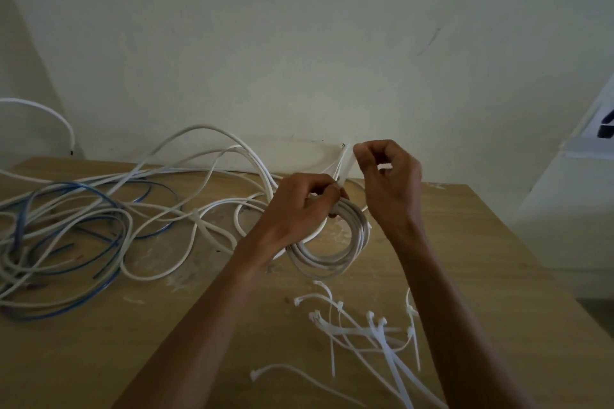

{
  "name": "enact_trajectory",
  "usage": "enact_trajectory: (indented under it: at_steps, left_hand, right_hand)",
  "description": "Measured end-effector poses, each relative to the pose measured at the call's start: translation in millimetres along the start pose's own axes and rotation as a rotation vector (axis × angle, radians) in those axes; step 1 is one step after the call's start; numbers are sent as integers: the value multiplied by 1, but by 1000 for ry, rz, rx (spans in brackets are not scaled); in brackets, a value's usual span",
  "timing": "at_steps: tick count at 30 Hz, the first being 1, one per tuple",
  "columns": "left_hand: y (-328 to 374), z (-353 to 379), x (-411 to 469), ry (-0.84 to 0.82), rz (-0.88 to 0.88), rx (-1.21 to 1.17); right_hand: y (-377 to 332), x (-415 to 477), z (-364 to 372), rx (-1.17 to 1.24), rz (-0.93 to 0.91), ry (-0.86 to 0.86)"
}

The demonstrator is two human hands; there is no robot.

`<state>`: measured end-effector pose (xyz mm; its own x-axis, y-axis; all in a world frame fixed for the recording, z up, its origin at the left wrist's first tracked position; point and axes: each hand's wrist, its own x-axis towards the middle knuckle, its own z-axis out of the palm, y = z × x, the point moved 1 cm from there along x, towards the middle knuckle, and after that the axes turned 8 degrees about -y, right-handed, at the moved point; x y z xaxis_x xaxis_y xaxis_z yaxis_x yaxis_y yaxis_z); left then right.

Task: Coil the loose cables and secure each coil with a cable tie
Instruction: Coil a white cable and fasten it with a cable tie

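White coil [332,242], blue cable [109,199], tan table [481,259]

Dim, flat light here, brightest off to the right. The wall [299,43] looks grey-green, shadows on the table [99,359] are faint, edges bow, detail is soft.

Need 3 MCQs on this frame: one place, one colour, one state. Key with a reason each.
1. Where do the spare cable ties lie?
A) on the table, near right
B) hung on the wall
C) on the floor

2. Besides white, which colour shows among the loose cables?
A) red
B) blue
C) green

3. What is the right hand doing?
A) lying flat
B) pinching the tie tail above the white coil
C) holding scissors

1 A: they lie scattered by the right forearm.
2 B: blue strands run through the left pile.
3 B: its fingers curl on the tie tail rising from the white coil, which the left hand grips.
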<state>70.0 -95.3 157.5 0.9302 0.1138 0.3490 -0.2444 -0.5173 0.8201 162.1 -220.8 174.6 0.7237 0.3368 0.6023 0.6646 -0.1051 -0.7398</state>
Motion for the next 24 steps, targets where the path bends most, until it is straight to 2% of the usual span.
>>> enact_trajectory:
  at_steps: [4,7,11,16,18,22,24]
  left_hand:
    - [-2,0,-1,55,-11,-67]
    - [-1,-2,0,93,7,-81]
    - [-2,4,-1,33,72,-99]
    - [-8,12,0,-61,41,-293]
    - [-11,8,-1,-26,27,-304]
    - [-21,-7,5,212,-79,-444]
    - [-25,-11,8,263,-123,-508]
  right_hand:
    - [4,-1,6,150,50,-271]
    - [4,-1,8,78,-43,-177]
    - [5,-1,5,186,7,-19]
    - [9,-2,10,288,71,-8]
    - [7,-7,16,197,8,-15]
    - [6,-19,30,-155,-174,-237]
    - [11,-19,33,-228,-251,-193]
